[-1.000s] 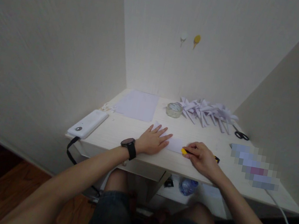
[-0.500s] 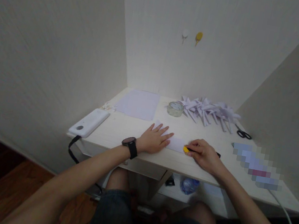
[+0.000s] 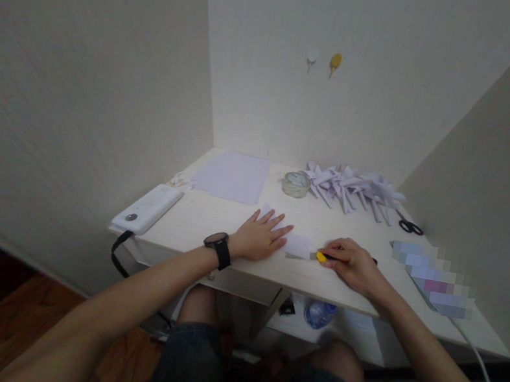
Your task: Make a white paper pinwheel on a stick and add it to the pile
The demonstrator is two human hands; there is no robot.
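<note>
A white device [image 3: 148,208] lies well to the left of the person's left hand [image 3: 258,236], and a pale sheet [image 3: 232,177] lies beyond that hand, to its left. A dark watch [image 3: 218,244] sits just below the left hand, on its wrist. The left hand rests spread over a small white paper [image 3: 297,246], whose bare end sticks out to its right. A roll of clear tape [image 3: 295,185] sits beyond it, farther right. The right hand [image 3: 353,264] pinches a yellow-and-black cutter [image 3: 322,256], the blade near the paper's right edge. Folded paper shapes [image 3: 349,188] are heaped beyond the right hand; black-handled scissors [image 3: 410,227] lie beyond it, to the right
</note>
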